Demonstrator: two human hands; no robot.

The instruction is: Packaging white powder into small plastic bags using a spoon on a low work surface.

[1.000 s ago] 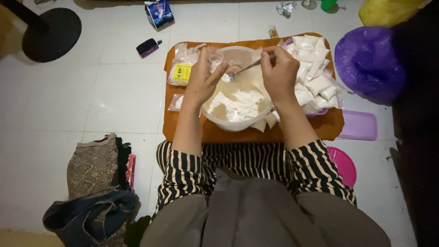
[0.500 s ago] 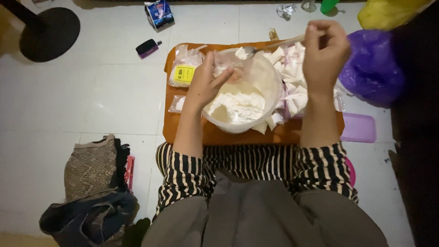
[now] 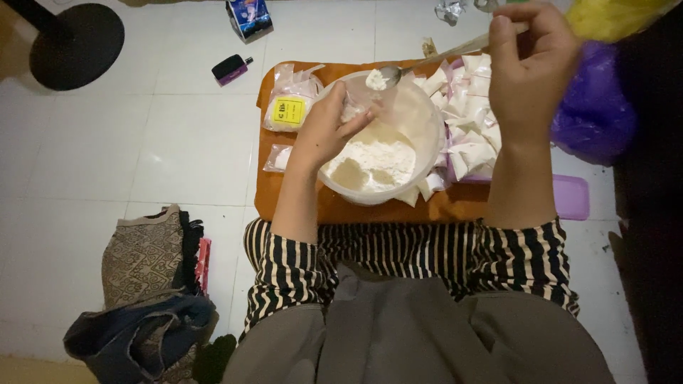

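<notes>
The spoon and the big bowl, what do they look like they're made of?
Spoon: probably metal, with a grey, shiny, thin handle; the right hand holds it. Bowl: likely plastic, with a cloudy, translucent white wall and soft sheen; it holds white powder.

Bowl [image 3: 398, 186] on tray [image 3: 299, 203], packets [image 3: 469, 135] right.

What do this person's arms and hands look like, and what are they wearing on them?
Both forearms are bare from the elbow down, with striped sleeves in black and cream pushed up to the elbows. The left hand and right hand are bare too: no gloves, and no rings or watch that can be made out.
</notes>
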